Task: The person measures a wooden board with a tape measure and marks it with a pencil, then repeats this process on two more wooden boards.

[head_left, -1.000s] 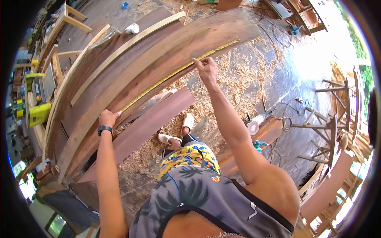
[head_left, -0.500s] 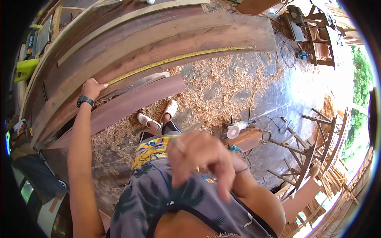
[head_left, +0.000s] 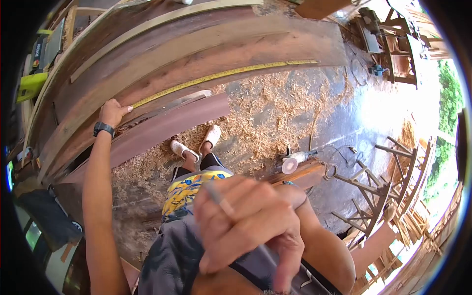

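Note:
At the left, my left hand (head_left: pixel 112 112) is closed on the near end of a yellow tape measure (head_left: pixel 211 77), thumb pressed against the blade. The tape runs out to the right along a long brown wooden board (head_left: pixel 314 42). My right hand (head_left: pixel 248 226) is large and blurred, raised close to the camera in front of my body. Its fingers are curled, with a short, slim greyish stick (head_left: pixel 221 200) between them; blur hides its exact kind. A narrower reddish-brown plank (head_left: pixel 196 113) lies on the near side of the measured board.
Wood shavings (head_left: pixel 275 105) cover the floor around my feet. An angle grinder (head_left: pixel 291 164) rests on a wooden block (head_left: pixel 309 174) at the right, its cord trailing. Wooden trestles (head_left: pixel 373 191) stand beyond it. A lime-green tool (head_left: pixel 32 87) sits at the far left.
My right hand has come nearer the camera and lower, turning so the stick between its fingers shows more. My left hand stays on the tape, which lies much as before.

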Motion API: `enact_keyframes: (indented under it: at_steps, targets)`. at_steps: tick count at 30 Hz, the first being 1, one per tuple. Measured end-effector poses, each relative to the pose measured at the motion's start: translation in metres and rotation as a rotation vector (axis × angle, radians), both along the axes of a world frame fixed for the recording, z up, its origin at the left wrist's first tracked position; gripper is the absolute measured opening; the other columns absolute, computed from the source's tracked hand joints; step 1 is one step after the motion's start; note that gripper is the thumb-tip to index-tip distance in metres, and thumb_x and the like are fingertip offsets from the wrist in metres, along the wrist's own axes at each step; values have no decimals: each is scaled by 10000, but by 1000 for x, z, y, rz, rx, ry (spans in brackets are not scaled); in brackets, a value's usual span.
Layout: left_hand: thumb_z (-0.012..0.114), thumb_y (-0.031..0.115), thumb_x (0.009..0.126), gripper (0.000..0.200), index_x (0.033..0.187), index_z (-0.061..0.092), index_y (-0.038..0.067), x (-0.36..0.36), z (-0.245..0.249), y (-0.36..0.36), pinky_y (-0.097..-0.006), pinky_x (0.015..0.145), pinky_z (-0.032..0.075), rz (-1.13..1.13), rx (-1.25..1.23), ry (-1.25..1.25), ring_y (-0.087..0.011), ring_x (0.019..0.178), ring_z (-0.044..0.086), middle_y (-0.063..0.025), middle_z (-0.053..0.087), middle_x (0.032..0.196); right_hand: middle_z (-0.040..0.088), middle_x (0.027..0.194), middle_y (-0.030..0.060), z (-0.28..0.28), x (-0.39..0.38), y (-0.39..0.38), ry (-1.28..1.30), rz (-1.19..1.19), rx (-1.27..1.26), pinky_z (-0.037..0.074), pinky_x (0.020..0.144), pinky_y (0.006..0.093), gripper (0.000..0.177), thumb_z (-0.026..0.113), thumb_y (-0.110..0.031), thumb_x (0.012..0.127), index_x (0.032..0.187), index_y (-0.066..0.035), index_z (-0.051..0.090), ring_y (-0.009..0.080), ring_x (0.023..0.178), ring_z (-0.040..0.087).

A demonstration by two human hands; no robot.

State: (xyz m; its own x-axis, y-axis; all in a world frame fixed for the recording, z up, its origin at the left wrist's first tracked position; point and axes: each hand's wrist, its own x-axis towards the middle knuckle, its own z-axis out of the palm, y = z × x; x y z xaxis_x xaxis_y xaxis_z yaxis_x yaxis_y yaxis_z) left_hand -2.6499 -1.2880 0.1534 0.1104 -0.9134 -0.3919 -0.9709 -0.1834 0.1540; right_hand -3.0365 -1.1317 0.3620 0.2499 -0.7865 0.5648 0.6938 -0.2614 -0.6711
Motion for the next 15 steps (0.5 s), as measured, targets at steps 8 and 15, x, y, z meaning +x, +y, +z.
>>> enact_keyframes:
  at_steps: [8, 15]
  targets:
    - [879, 403, 645, 453, 712, 605, 49, -5, -2, 2, -408, 664, 488, 41, 39, 7, -304, 712, 640, -163, 676, 744, 700, 697, 90, -107, -74, -46, 819, -375, 449, 563, 696, 281, 262, 512, -178, 1035, 1168, -32, 685, 138, 780, 709]
    - [875, 401, 651, 448, 715, 602, 52, -8, 0, 3, -411, 662, 485, 43, 13, -4, -304, 717, 639, -154, 675, 742, 683, 764, 65, -204, -199, -98, 979, -595, 518, 544, 732, 308, 370, 504, -293, 1031, 1006, 15, 709, 154, 736, 659]
